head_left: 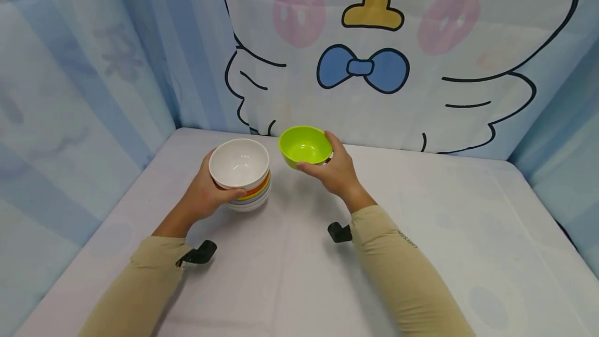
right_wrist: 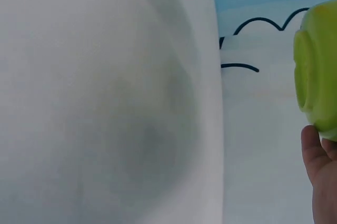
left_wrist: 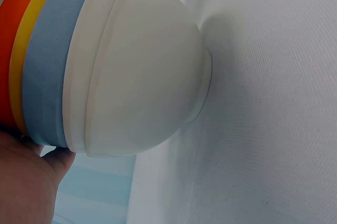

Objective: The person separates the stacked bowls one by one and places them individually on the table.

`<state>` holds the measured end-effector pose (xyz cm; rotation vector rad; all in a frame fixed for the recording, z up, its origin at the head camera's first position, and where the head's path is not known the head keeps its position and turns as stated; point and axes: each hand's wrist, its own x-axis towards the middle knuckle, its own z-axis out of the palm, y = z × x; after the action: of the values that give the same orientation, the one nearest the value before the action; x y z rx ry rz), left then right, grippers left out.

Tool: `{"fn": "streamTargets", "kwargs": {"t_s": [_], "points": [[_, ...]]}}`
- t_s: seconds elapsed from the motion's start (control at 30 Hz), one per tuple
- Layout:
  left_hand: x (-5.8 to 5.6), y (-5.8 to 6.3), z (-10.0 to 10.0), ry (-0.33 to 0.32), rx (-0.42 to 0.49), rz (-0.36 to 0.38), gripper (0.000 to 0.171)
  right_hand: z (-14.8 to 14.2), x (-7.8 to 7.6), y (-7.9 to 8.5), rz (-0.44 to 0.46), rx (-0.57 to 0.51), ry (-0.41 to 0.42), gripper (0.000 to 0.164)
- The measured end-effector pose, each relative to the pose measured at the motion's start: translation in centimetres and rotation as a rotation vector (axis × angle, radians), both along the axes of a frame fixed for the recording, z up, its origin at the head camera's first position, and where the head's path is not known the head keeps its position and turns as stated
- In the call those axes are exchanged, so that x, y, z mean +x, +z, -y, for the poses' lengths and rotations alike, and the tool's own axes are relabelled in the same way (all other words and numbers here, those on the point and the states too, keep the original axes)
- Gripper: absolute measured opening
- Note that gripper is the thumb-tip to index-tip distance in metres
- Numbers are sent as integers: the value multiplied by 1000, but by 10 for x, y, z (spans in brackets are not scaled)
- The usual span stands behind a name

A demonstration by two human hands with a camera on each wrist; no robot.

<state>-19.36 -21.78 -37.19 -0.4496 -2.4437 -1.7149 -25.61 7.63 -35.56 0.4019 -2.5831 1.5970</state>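
My left hand (head_left: pixel 210 191) grips a stack of nested bowls near its top, thumb across the near side. A white bowl (head_left: pixel 239 163) tops the stack. Below it show the rims of an orange bowl (left_wrist: pixel 16 40), a yellow bowl (left_wrist: pixel 37 3), a grey-blue bowl (left_wrist: pixel 50 61) and white bowls (left_wrist: pixel 147 71) at the bottom. In my right hand (head_left: pixel 334 169) a bright green bowl (head_left: pixel 306 145) is held by its right side, mouth up, thumb on the near side. It hangs above the table to the right of the stack, its foot showing in the right wrist view.
A white cloth covers the table (head_left: pixel 299 274). Behind it hangs a curtain (head_left: pixel 374 113) with a cartoon bird, and blue patterned curtains (head_left: pixel 70 92) close off the sides. Dark camera mounts (head_left: pixel 198 254) sit at both wrists.
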Motion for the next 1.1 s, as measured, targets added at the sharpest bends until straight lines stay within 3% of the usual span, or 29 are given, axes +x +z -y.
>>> {"fn": "streamTargets", "kwargs": {"t_s": [0.4,1.1], "points": [[-2,1,1,10,1,32,103,-11,-11,-31,91,70,-57,103],[-2,-1,3,10,9,41,105,-2,-19,-49,174,125,-49,107]]}}
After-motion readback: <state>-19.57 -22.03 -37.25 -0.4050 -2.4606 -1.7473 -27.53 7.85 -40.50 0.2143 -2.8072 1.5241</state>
